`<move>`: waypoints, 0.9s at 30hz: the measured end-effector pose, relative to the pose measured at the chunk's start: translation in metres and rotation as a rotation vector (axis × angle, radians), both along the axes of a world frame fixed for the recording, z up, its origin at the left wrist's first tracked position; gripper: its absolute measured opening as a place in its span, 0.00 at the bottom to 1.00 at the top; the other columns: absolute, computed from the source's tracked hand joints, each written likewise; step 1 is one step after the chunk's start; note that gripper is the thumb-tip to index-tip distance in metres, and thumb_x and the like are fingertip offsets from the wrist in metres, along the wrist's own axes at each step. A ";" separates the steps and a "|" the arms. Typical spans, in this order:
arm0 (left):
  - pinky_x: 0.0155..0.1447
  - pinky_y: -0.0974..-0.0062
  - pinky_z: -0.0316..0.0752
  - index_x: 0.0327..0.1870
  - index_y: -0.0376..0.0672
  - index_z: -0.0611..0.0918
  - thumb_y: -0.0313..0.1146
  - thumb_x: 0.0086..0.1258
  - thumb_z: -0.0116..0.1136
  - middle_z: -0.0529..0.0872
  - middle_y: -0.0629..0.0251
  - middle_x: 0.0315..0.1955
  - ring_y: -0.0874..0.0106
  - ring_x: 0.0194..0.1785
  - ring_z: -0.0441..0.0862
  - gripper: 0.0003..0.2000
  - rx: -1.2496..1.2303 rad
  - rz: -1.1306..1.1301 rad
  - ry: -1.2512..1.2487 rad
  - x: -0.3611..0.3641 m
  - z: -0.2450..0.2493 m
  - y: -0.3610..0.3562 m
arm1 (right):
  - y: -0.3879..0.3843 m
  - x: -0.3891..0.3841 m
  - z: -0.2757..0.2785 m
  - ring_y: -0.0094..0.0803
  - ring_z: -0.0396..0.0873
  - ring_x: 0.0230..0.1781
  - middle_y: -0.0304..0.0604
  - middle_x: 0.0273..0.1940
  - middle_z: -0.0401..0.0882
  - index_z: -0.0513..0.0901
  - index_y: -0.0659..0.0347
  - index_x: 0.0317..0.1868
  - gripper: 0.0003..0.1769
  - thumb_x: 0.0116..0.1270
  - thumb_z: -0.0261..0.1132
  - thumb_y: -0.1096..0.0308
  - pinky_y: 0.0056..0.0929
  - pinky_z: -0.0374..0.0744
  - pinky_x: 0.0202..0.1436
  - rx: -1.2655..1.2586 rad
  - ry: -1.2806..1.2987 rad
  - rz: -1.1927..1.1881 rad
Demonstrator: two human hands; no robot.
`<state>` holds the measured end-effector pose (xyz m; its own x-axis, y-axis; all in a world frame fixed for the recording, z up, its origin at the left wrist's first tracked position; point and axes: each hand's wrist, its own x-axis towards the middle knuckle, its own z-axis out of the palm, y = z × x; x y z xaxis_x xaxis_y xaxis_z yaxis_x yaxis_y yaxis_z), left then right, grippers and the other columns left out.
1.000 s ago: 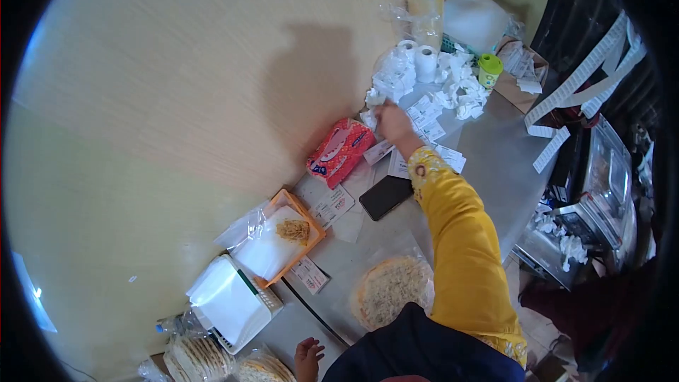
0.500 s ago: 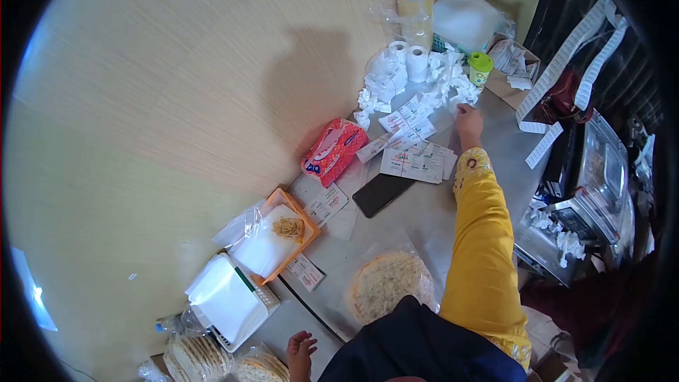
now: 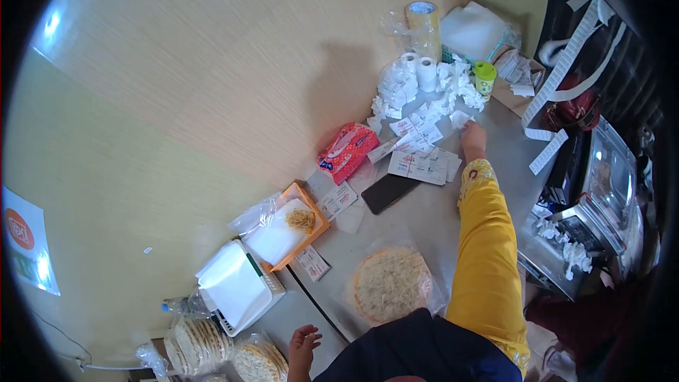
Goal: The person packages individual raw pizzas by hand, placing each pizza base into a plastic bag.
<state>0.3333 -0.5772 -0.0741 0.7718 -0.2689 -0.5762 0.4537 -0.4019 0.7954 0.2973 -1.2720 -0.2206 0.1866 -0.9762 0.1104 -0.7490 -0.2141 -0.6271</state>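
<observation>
My right hand (image 3: 473, 139), at the end of a yellow sleeve, reaches far across the metal table. Its fingers are closed on the edge of a small piece of white paper (image 3: 460, 119). Just left of it lie bundles of printed labels (image 3: 417, 165) held with bands, and beyond are crumpled white papers (image 3: 463, 85). My left hand (image 3: 305, 343) hovers low near the table's front, fingers loosely bent and apart, with nothing in them. Between my arms a round flat pizza base (image 3: 392, 284) lies in a clear plastic bag.
A black phone (image 3: 389, 193) and a red tissue pack (image 3: 348, 152) lie mid-table. An orange basket (image 3: 320, 228) and a white basket (image 3: 267, 297) stand left, near bagged flatbreads (image 3: 198, 346). Paper rolls (image 3: 426, 74), a green-lidded cup (image 3: 484, 79) and a plastic-wrap roll (image 3: 424, 32) stand at the back.
The view has shifted slightly, so things appear lower and further right. A white paper piece now shows at my right fingertips, apart from the crumpled pile. My left hand stays low.
</observation>
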 end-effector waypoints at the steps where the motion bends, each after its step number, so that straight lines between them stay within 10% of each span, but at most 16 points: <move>1: 0.43 0.77 0.75 0.49 0.41 0.74 0.27 0.67 0.51 0.80 0.63 0.44 0.71 0.43 0.81 0.11 0.007 -0.008 -0.002 -0.001 -0.003 0.003 | 0.003 -0.004 0.006 0.48 0.81 0.39 0.51 0.35 0.82 0.83 0.58 0.38 0.10 0.56 0.65 0.65 0.41 0.77 0.44 0.012 -0.053 -0.032; 12: 0.48 0.77 0.74 0.52 0.37 0.72 0.28 0.66 0.54 0.80 0.63 0.43 0.76 0.44 0.77 0.14 -0.025 -0.338 -0.417 0.057 0.043 -0.080 | 0.117 -0.008 0.165 0.42 0.75 0.29 0.47 0.32 0.75 0.79 0.62 0.38 0.10 0.53 0.65 0.76 0.31 0.74 0.34 -0.229 -0.600 0.326; 22: 0.65 0.64 0.63 0.70 0.39 0.48 0.30 0.52 0.68 0.62 0.48 0.63 0.61 0.64 0.64 0.47 -0.122 -0.302 -0.839 0.051 0.108 -0.161 | 0.394 -0.013 0.271 0.44 0.75 0.41 0.49 0.40 0.75 0.77 0.65 0.42 0.16 0.49 0.63 0.82 0.36 0.76 0.43 -0.326 -0.570 1.395; 27: 0.66 0.61 0.60 0.72 0.43 0.39 0.32 0.48 0.70 0.53 0.44 0.67 0.54 0.66 0.61 0.55 -0.137 -0.355 -0.989 0.059 0.103 -0.126 | 0.446 -0.024 0.274 0.44 0.76 0.42 0.49 0.43 0.76 0.77 0.66 0.43 0.16 0.51 0.60 0.82 0.36 0.77 0.46 -0.148 -0.707 1.421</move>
<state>0.3924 -0.7029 0.0288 0.7452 -0.5862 0.3180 -0.5465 -0.2635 0.7949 0.2732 -0.8257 0.0539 0.7677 -0.0338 0.6399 0.5241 -0.5415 -0.6574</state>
